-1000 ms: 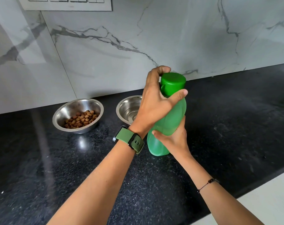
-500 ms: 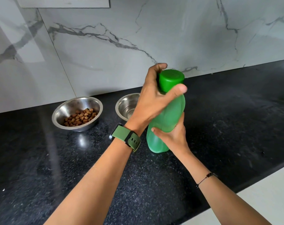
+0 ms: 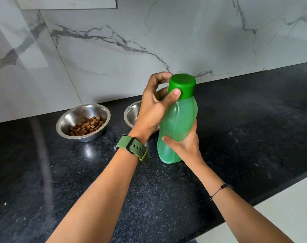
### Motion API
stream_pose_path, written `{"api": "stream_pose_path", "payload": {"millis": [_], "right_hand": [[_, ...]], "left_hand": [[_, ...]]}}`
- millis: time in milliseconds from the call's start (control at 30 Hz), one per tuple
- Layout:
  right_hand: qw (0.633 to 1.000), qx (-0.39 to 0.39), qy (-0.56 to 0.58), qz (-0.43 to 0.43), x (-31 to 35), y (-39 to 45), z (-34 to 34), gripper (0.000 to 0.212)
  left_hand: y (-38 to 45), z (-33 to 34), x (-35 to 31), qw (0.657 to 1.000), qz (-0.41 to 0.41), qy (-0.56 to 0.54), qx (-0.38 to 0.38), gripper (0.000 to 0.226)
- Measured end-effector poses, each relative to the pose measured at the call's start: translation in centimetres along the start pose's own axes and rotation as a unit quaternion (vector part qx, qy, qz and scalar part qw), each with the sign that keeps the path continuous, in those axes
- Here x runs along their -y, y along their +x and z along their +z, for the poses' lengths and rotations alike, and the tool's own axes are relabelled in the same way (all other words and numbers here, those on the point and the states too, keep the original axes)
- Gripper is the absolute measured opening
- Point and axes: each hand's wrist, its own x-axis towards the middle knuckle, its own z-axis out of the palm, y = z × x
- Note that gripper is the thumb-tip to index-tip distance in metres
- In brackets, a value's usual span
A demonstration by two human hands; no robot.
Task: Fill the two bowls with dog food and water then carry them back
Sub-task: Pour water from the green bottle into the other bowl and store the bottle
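A green plastic bottle [image 3: 177, 123] with a darker green cap [image 3: 183, 85] stands upright in front of me, its base near the black counter [image 3: 245, 130]. My right hand [image 3: 186, 146] grips its lower body. My left hand [image 3: 154, 109], watch on the wrist, wraps the neck, thumb and fingers on the cap. A steel bowl [image 3: 68, 118] holding brown dog food [image 3: 87, 126] sits at the back left. A second steel bowl [image 3: 131, 111] lies behind my left hand, mostly hidden; its contents cannot be seen.
A marble-patterned wall [image 3: 166, 41] runs behind the counter, with a switch panel [image 3: 68, 2] at the top left. The counter's front edge [image 3: 265, 199] slants across the lower right, pale floor beyond it.
My left hand has shifted around the cap, the thumb now pressing its front rim. The bottle and the bowls stay where they were.
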Motion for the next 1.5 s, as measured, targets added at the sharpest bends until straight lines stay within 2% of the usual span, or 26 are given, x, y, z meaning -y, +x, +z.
{"api": "stream_pose_path", "payload": {"millis": [67,167,233,300,400,500,567,633,733,833,933,1033,1300,1400,1500], "right_hand": [[1.0,-0.002,0.005,-0.001,0.1,-0.1,0.0,0.095],[1.0,-0.005,0.007,-0.001,0.1,-0.1,0.0,0.085],[1.0,-0.005,0.004,-0.002,0.2,-0.1,0.0,0.084],[1.0,-0.005,0.004,0.0,0.2,0.0,0.1,0.083],[1.0,-0.002,0.003,0.004,0.2,0.0,0.0,0.083],[1.0,-0.006,-0.002,0.006,0.1,-0.1,0.1,0.087],[1.0,-0.006,-0.001,0.006,0.0,-0.1,0.1,0.091],[1.0,-0.005,0.002,0.004,0.0,0.0,0.1,0.093],[1.0,-0.005,0.008,-0.002,0.1,0.0,0.1,0.087],[1.0,-0.003,0.011,-0.008,-0.1,0.0,0.0,0.088],[1.0,-0.005,0.011,-0.012,-0.1,0.0,0.0,0.087],[1.0,-0.002,0.018,-0.009,0.0,-0.1,-0.1,0.086],[1.0,-0.01,0.018,-0.013,-0.1,0.0,0.0,0.083],[1.0,-0.008,0.01,-0.015,0.0,0.0,-0.2,0.085],[1.0,-0.001,-0.005,-0.013,-0.1,0.0,-0.5,0.083]], "left_hand": [[0.0,0.0,0.1,0.999,0.01,0.049,-0.004,0.028],[0.0,1.2,-0.1,0.984,0.022,0.174,0.01,0.057],[0.2,1.8,0.0,0.969,0.027,0.247,-0.013,0.068],[0.4,1.7,0.1,0.974,0.023,0.221,-0.04,0.065],[0.2,0.8,0.5,0.993,0.02,0.11,-0.037,0.052],[0.1,0.5,0.9,0.999,0.024,0.017,-0.032,0.026],[0.2,0.6,0.9,0.999,0.0,-0.005,-0.05,0.013],[0.3,0.8,0.7,0.998,-0.015,0.029,-0.06,0.025],[-0.1,1.2,-0.1,0.988,-0.008,0.153,-0.005,0.05],[0.0,1.4,-0.2,0.971,0.006,0.24,0.016,0.058],[0.1,1.5,0.0,0.968,0.023,0.249,-0.022,0.054],[0.0,1.5,0.0,0.967,0.025,0.25,-0.053,0.061],[0.5,1.2,-0.3,0.97,0.019,0.242,-0.018,0.046],[0.2,0.9,-0.4,0.967,0.029,0.253,0.011,0.058],[-0.4,-0.1,0.6,0.959,0.018,0.276,0.064,0.082]]}}
